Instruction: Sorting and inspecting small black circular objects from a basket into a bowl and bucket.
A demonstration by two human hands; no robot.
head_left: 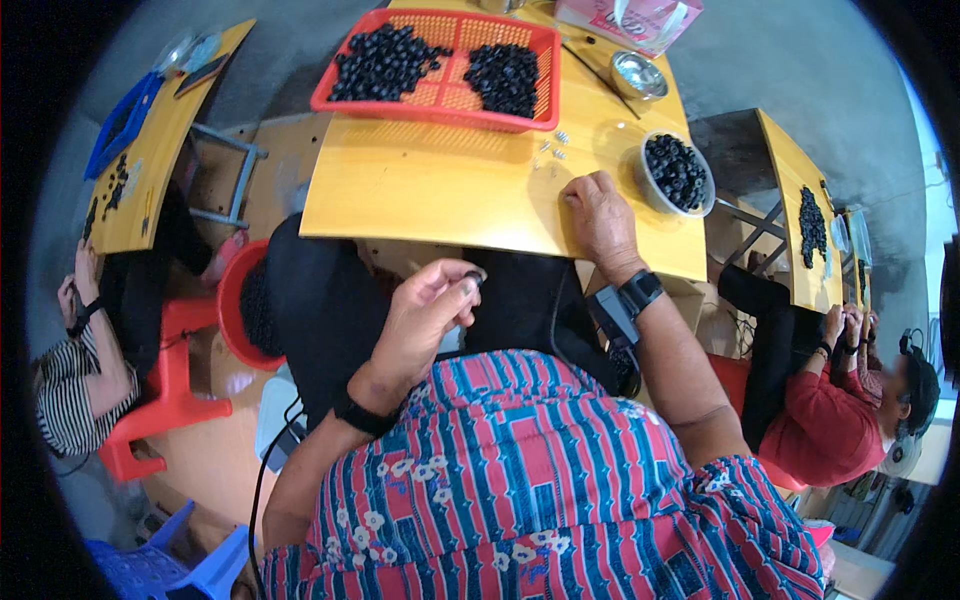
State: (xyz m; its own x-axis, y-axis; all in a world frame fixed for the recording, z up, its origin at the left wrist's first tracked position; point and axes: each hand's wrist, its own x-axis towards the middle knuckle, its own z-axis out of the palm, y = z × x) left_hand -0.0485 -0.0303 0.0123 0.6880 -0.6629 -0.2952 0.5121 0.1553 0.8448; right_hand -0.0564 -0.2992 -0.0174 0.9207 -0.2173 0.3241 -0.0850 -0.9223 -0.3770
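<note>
My left hand [420,312] is held over my lap, just off the table's front edge. Its thumb and fingers pinch a small black ring-like part [474,278]. My right hand [602,222] rests on the yellow table [430,190] near the front edge, fingers curled down. Whether anything is under those fingertips is hidden. Several small silvery pieces [560,138] lie on the tabletop just beyond it. Right of that hand stands a clear plastic tub [652,192] full of black parts [680,165].
A red plastic basket [435,114] with two heaps of black parts sits at the back left. Behind the tub are a metal bowl [638,76], a thin dark rod [600,80] and a pink box [630,22]. A red bucket [232,300] stands left of my legs. People work at both side tables.
</note>
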